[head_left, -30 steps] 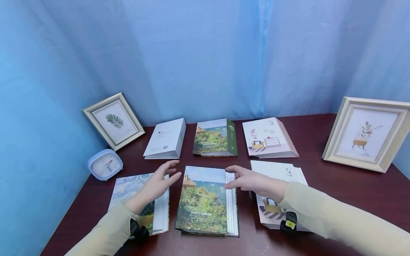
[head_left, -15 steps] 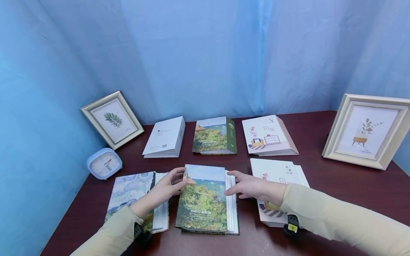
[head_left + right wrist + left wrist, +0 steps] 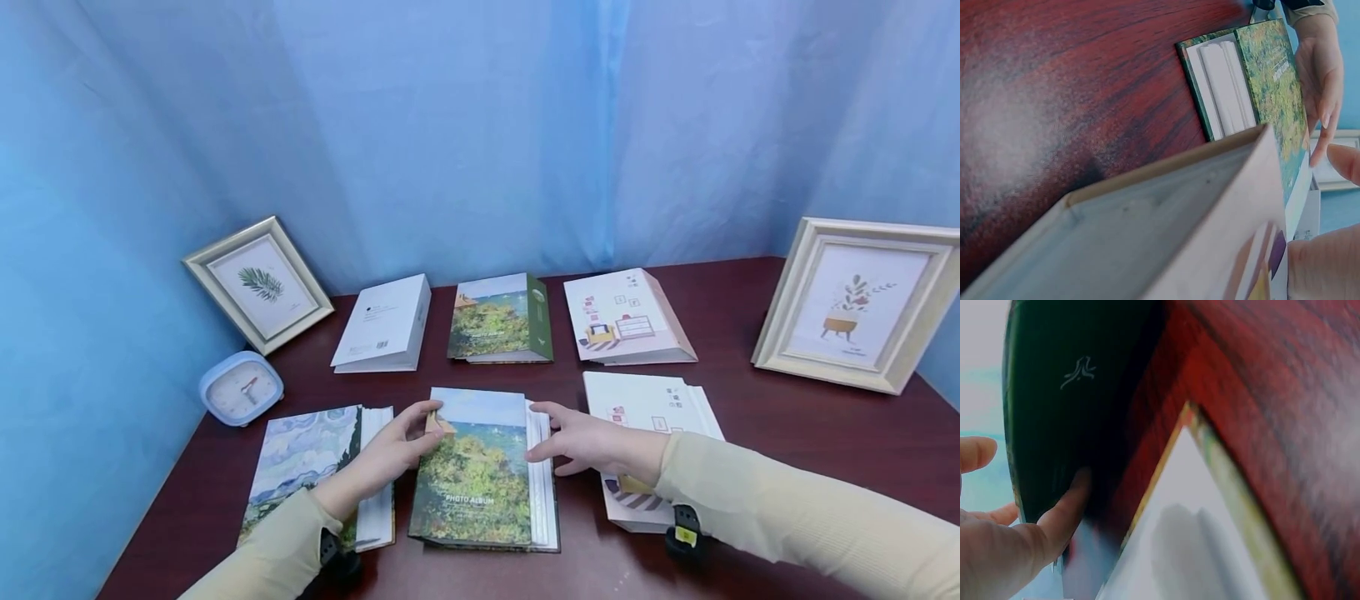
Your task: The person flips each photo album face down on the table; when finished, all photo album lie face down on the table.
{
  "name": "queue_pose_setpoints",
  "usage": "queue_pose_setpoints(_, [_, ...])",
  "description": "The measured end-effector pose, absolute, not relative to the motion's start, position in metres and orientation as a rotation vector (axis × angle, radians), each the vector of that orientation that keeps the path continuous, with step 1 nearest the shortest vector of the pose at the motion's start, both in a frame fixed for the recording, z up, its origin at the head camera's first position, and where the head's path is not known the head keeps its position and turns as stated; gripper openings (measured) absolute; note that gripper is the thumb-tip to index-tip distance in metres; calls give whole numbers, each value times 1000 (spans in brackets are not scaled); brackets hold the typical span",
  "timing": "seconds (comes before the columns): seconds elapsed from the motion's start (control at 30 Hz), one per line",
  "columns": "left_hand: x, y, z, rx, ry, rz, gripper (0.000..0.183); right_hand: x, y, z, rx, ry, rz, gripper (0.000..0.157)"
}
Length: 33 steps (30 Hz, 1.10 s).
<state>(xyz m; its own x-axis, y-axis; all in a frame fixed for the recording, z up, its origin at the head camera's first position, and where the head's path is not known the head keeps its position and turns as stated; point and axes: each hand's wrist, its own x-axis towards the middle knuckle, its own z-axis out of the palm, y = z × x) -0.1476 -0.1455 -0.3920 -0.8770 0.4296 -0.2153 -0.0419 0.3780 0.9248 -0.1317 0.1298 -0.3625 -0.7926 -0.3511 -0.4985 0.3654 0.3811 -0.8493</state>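
Observation:
A photo album (image 3: 480, 475) with a painted seaside-garden cover lies front centre in the head view, its page edges to the right. At its upper left edge is my left hand (image 3: 390, 450), thumb and forefinger spread by the cover's corner. In the left wrist view, one finger (image 3: 1063, 519) lies against the dark green spine (image 3: 1079, 419). My right hand (image 3: 592, 442) reaches over the album's right side, thumb and forefinger apart near the page edges. Whether the right fingertips touch the pages is hard to tell. The lower fingers of both hands are partly hidden.
Front left lies an album with a swirling landscape (image 3: 300, 458), front right a white album (image 3: 637, 400). Behind stand a white album (image 3: 382, 321), a seaside one (image 3: 491, 317) and a pink-edged one (image 3: 622, 317). A clock (image 3: 242, 388) and frames (image 3: 258, 283) (image 3: 855, 308) flank them.
My left hand has moved right and down onto the album's left edge. My right hand has shifted slightly lower beside the pages. The albums stay in place; the view shifts a little.

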Motion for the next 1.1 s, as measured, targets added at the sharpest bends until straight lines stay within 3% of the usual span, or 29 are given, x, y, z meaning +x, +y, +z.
queue_pose_setpoints(1.1, [-141, -140, -389, 421, 2158, 1598, 55, -134, 117, -368, 86, 2023, -1447, 84])
